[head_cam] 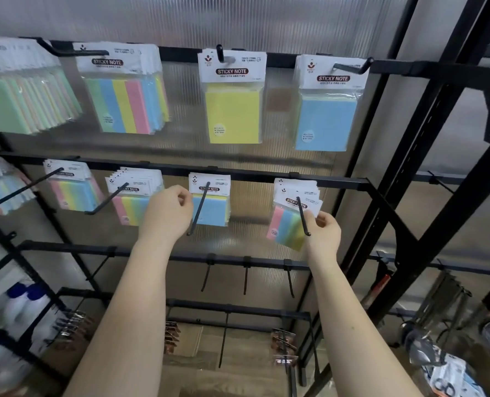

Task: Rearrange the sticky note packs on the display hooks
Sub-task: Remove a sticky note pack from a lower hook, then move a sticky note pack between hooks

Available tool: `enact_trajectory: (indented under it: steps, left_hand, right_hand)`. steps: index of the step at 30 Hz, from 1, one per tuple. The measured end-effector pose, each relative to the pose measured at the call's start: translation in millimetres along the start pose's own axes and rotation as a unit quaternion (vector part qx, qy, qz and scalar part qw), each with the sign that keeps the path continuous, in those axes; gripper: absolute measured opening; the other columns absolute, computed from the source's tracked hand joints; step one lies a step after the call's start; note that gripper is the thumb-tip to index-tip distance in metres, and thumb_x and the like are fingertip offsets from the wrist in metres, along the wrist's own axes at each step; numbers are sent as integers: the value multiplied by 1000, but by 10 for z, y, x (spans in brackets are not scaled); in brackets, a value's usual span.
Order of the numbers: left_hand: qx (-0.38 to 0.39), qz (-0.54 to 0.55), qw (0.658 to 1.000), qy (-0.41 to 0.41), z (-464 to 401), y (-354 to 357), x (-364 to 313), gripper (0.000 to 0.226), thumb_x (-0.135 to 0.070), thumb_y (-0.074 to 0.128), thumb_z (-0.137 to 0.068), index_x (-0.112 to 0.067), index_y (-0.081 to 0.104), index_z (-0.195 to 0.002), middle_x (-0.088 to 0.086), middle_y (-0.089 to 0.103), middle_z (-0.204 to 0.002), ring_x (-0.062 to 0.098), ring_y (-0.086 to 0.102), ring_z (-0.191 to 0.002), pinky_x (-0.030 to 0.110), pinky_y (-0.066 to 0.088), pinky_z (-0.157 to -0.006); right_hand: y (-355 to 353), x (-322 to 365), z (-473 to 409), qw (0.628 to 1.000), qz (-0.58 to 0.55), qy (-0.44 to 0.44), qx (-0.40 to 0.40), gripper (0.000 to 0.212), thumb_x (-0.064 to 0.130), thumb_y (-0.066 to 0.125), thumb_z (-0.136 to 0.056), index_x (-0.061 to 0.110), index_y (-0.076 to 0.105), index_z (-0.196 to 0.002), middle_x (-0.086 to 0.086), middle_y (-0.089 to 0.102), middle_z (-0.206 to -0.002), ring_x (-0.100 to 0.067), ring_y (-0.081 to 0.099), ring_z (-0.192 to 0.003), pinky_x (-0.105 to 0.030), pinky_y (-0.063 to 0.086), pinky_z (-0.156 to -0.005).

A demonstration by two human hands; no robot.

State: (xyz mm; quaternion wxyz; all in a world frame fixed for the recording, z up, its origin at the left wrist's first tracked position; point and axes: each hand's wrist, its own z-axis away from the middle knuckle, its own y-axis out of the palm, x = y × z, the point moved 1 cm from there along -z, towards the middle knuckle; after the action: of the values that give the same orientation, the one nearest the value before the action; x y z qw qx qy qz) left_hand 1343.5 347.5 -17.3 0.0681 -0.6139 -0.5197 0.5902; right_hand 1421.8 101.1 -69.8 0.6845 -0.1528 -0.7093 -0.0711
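Both forearms reach up from the near edge toward the middle rail. My left hand [168,210] curls at the left edge of the blue pack [211,206], fingertips pinching its white header. My right hand [322,229] pinches the lower right corner of the front striped pack [288,224], which hangs tilted on the right hook [302,216]. That hook's long axis runs from the rail out toward me, its upturned tip just beside my right hand, so I judge this pack must slide along it toward me and lift over the tip (my right hand is plainly nearer). More packs sit behind it. Above hang a yellow pack [233,113] and a large blue pack [325,121]; bare hooks [245,279] stand below.
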Motion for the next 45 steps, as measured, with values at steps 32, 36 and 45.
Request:
enact_trajectory:
  steps: [32,36,45]
  left_hand:
    - [152,212,962,-81,-463,526,307,31,-15,38,-95,-10,62,-113,11,66,-105,31,61,-97,40,51,-86]
    - [107,256,955,-103,-407,600,361,22,-16,40,-95,-9,57,-108,4,62,-99,25,60,-90,38,52,-75]
    - [186,376,897,-139,-380,744,316,41,-51,44,-94,-12,51,-104,2,63,-90,14,59,-75,25,38,-57]
  right_hand:
    - [-279,479,964,979,33,-41,-199,33,22,41,-92,10,48,-61,2,51,-58,-15,41,-55,-29,32,-51]
    - [-274,506,994,978,23,-63,-198,34,22,41,-92,0,53,-70,0,53,-61,-17,44,-58,-30,34,-57]
    - [-286,516,1035,980,-3,-65,-188,31,22,43,-92,7,52,-66,-1,55,-62,-18,46,-61,-29,35,-60]
